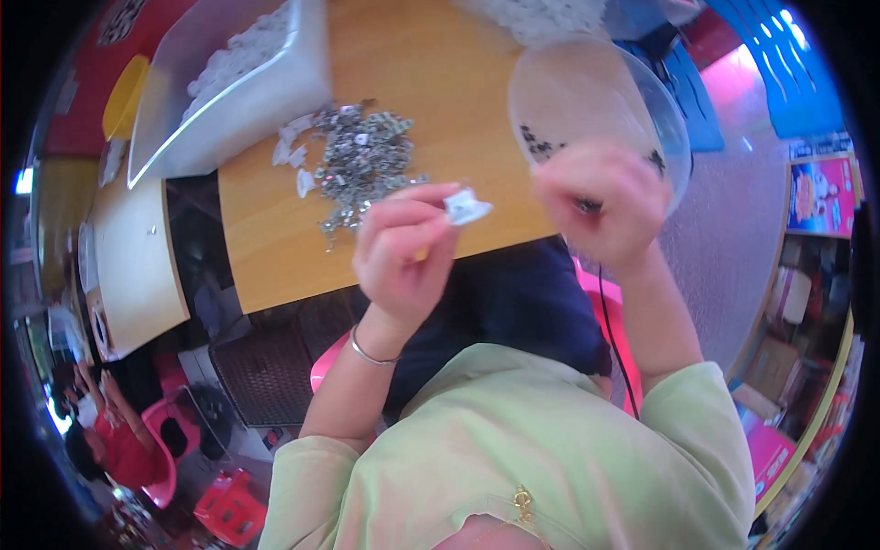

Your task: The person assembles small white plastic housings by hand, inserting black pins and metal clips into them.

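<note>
Pinched between the thumb and fingers of my left hand (403, 252) is a small white plastic piece (467, 208), held above the near edge of the wooden table (477, 110). My right hand (605, 202) is blurred, with its fingers curled in over the near side of a clear round tub (678, 119). Something small and dark shows in the curl of those fingers, too smeared to name. Small black parts (541, 145) lie in the tub. Beyond my left hand is a heap of small silvery metal parts (362, 160), with loose white pieces (298, 151) along its left side.
A translucent bin (312, 82) holding many white pieces stands at the back left. More white pieces (541, 18) are piled at the far edge. Blue chairs (779, 73) stand at far right. A person in red (128, 449) sits at lower left, near a red plastic stool (229, 509).
</note>
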`<state>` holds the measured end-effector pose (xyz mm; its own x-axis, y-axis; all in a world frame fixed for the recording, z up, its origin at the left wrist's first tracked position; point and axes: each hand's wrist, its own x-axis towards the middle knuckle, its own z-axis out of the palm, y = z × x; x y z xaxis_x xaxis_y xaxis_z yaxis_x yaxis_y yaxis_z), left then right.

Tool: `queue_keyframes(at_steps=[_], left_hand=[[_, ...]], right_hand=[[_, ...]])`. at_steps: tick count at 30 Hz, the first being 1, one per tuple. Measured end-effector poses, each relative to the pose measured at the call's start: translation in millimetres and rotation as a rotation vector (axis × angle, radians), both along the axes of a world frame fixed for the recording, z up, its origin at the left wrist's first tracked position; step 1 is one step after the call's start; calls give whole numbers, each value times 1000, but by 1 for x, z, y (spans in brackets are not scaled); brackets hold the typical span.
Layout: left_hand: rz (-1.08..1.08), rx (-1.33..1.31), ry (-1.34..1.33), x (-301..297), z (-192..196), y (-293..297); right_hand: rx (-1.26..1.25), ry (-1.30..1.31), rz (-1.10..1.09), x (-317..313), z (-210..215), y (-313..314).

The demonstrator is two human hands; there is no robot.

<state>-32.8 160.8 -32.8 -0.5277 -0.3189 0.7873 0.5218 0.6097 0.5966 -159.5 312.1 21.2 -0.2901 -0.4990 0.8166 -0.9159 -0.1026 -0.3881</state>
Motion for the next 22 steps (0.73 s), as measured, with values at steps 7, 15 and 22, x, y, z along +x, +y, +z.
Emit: queue_keyframes(at_steps=[7, 15, 22], left_hand=[[-43, 39, -106, -6, -9, 3], [19, 140, -223, -24, -4, 30], [116, 81, -68, -63, 36, -3]], right_hand=[[-378, -254, -232, -78, 11, 99], [-340, -830, -909, -98, -142, 247], [84, -1479, -959, -83, -361, 299]])
